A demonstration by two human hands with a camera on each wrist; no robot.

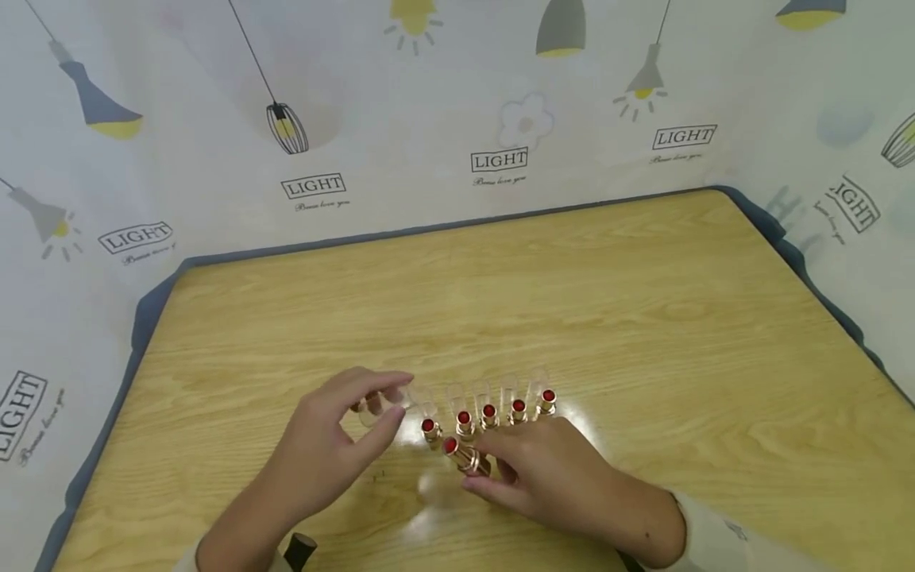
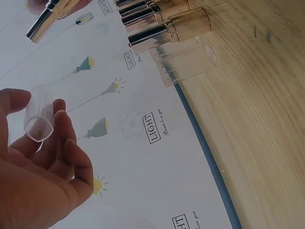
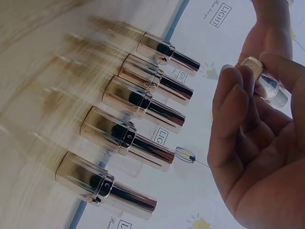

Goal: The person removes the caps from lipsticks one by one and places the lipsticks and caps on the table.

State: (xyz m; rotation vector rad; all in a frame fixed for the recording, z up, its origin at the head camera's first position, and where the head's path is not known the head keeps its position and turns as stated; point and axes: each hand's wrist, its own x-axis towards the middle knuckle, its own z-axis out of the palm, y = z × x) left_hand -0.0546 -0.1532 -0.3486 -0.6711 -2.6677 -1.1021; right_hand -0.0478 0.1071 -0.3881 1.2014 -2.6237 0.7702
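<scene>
My left hand [image 1: 336, 437] pinches a small clear lipstick cap [image 2: 39, 117] between thumb and fingers, its rim showing in the left wrist view. In my right hand [image 1: 561, 469], thumb and fingers grip an uncapped gold lipstick [image 1: 463, 455] near its base, its red tip tilted toward the left hand. The cap and this lipstick are apart. Just beyond the right hand, several more gold lipsticks [image 3: 143, 102] stand upright in a row without caps, red tips up. Behind them stands a row of clear caps [image 1: 456, 395].
A light wood-grain table [image 1: 465, 310] carries everything. A white curtain [image 1: 407, 143] printed with lamps hangs around its far and side edges. Beside the left forearm, a black cylindrical object [image 1: 300, 548] shows at the bottom; its kind is unclear.
</scene>
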